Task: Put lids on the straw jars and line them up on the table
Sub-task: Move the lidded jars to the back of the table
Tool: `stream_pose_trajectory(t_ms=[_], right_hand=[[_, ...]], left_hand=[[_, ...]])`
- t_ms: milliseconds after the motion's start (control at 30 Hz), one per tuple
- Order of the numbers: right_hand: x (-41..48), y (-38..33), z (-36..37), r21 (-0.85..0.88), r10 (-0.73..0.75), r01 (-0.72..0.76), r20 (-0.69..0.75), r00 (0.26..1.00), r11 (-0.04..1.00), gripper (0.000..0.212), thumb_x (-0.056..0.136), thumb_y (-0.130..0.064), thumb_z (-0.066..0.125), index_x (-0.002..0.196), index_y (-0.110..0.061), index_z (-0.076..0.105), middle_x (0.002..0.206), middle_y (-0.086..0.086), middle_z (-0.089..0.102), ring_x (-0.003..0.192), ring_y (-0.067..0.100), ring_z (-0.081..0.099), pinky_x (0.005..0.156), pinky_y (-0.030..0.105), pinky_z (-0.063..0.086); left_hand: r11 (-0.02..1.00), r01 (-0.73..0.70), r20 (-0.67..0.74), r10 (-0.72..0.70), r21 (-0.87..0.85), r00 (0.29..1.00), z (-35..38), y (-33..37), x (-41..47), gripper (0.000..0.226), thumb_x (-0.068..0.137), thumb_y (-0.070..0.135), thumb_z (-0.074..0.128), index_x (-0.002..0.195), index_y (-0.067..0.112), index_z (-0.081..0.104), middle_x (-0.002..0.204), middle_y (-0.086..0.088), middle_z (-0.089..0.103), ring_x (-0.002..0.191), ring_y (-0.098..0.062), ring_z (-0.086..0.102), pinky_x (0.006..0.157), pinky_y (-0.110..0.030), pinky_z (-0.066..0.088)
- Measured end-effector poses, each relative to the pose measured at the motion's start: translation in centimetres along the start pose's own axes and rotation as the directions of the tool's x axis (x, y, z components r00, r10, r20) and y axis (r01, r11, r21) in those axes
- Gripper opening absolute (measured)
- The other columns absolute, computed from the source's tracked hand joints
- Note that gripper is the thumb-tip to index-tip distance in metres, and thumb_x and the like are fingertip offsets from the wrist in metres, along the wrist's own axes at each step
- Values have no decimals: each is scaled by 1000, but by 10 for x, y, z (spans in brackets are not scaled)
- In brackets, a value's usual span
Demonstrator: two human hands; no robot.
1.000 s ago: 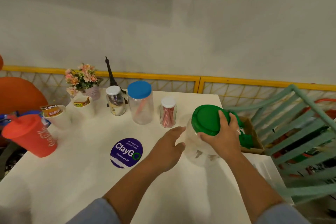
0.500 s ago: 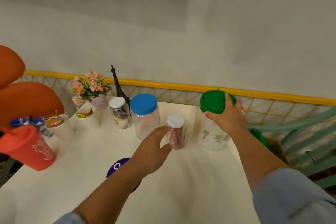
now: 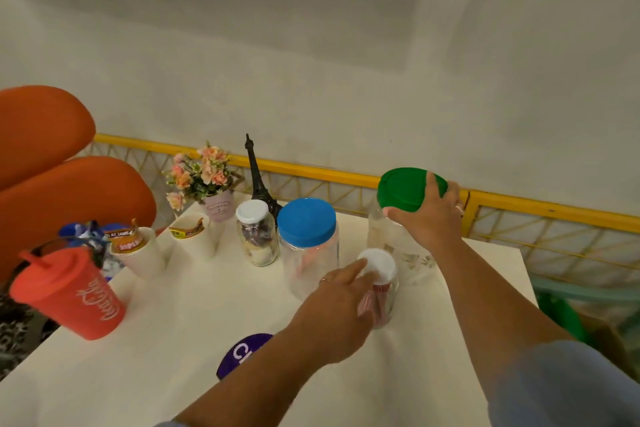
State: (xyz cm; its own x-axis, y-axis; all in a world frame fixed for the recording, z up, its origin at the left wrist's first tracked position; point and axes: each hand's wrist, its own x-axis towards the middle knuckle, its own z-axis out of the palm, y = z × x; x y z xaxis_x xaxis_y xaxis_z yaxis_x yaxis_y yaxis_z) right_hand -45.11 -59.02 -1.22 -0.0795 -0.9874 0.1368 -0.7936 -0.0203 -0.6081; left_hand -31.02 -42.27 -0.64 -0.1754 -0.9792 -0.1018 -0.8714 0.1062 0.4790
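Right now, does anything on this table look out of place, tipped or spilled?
Nothing spilled or tipped. The small white-lidded jar touched by the left hand stands nearer the camera than the blue-lidded jar and the green-lidded jar the right hand holds, so the row is not straight.

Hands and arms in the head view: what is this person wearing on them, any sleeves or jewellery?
Forearms are bare. The left hand has a thin ring, and the right hand wears a ring too. Light blue-grey sleeves end near the elbows: the right sleeve shows clearly, the left sleeve barely, at the bottom edge.
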Motion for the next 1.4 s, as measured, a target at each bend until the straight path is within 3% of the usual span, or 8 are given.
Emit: stream_pose_trajectory(t_ms=[200,567,667,833,967,1033,1167,1400], right_hand=[[4,-16,12,-46,-28,29,19,999,999,103,69,-62,66,147,-25,9,153,14,6,139,40,15,109,49,29],[3,-20,10,-35,-53,55,68,996,998,105,70,-63,65,148,-24,7,155,12,1,140,39,12,110,48,25],[-3,-15,3,86,-32,27,59,998,996,102,72,-61,65,149,-24,9,157,8,-7,143,37,8,111,50,23],[-34,-11,-13,305,-49,71,-79,996,950,89,76,-47,69,146,-21,22,157,6,5,143,26,12,111,45,24],[-86,-14,-22,482,-49,95,-109,993,871,81,77,-41,70,143,-22,29,150,2,22,138,17,24,102,29,26],[-116,-17,-23,544,-4,46,-77,997,838,81,74,-41,70,143,-25,30,147,0,27,135,16,30,101,29,29],[-184,-29,-18,589,41,-53,34,999,806,84,64,-47,61,141,-28,32,146,-2,31,132,16,36,102,31,34],[-301,-58,-4,577,41,-174,235,971,798,64,82,-28,67,138,-33,35,145,-9,33,132,11,35,96,25,29]], left_hand=[[992,-9,27,5,129,1000,14,5,12,62,94,23,48,147,32,16,158,8,6,144,-24,12,115,-41,22],[999,-8,12,8,41,1000,18,5,9,66,94,24,49,147,35,12,158,12,2,145,-21,10,115,-41,21],[1000,-18,-43,18,5,999,7,-4,-3,70,93,30,50,147,38,6,158,14,-2,146,-19,4,116,-40,18],[1000,11,-173,-15,-28,985,-26,-27,-44,71,92,35,51,146,40,5,154,23,-1,143,-6,4,108,-19,7],[987,140,-172,-151,-75,973,-51,-47,-86,69,91,36,53,144,44,9,148,29,2,141,-7,14,111,-28,24],[977,198,-156,-209,-83,965,-61,-59,-108,68,89,36,55,143,44,15,154,24,7,141,-10,21,108,-33,34],[968,229,-169,-244,-104,955,-78,-77,-155,61,87,36,58,140,41,28,152,18,23,136,-9,31,107,-29,37],[966,252,-213,-259,-61,942,-113,-103,-244,55,83,34,64,134,35,44,142,14,42,123,-8,45,102,-21,32]])
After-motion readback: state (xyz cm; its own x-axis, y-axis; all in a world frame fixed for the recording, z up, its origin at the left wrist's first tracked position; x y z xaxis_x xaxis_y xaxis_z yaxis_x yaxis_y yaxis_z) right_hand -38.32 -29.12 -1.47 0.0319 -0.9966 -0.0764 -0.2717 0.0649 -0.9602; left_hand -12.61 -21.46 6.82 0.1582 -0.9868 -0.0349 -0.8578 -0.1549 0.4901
